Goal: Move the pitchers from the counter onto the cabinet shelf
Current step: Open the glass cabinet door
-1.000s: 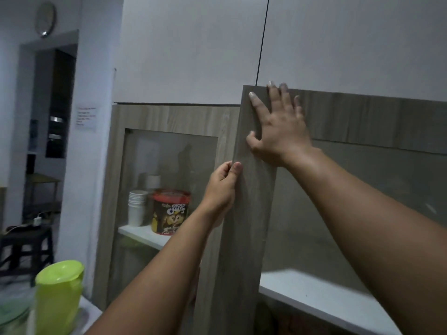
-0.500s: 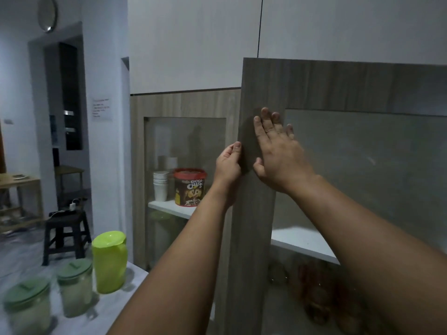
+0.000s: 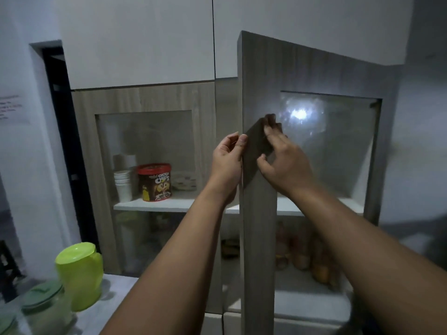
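While both hands work at a wood-grain cabinet door (image 3: 258,238), the red-lidded tub (image 3: 155,182) on the white cabinet shelf (image 3: 169,203) shows the only legible branding, "CHOCO CHIPS", beside a stack of white cups (image 3: 122,184). A paper notice (image 3: 11,108) on the left wall carries pinkish writing too blurred to read. The left hand (image 3: 227,163) curls round the door's leading edge, thumb on its face; the right hand (image 3: 281,157) lies against the door's front with fingers straight, fingertips reaching the glass pane. Compared with half a second ago, the door has swung further open, a bright glare now sits on its glass, and the right hand has slid lower and rightward. The lime-green pitcher (image 3: 79,276) stands on the counter (image 3: 116,303) at lower left, with two green-lidded clear pitchers (image 3: 46,308) just beside it, none yet on the shelf.
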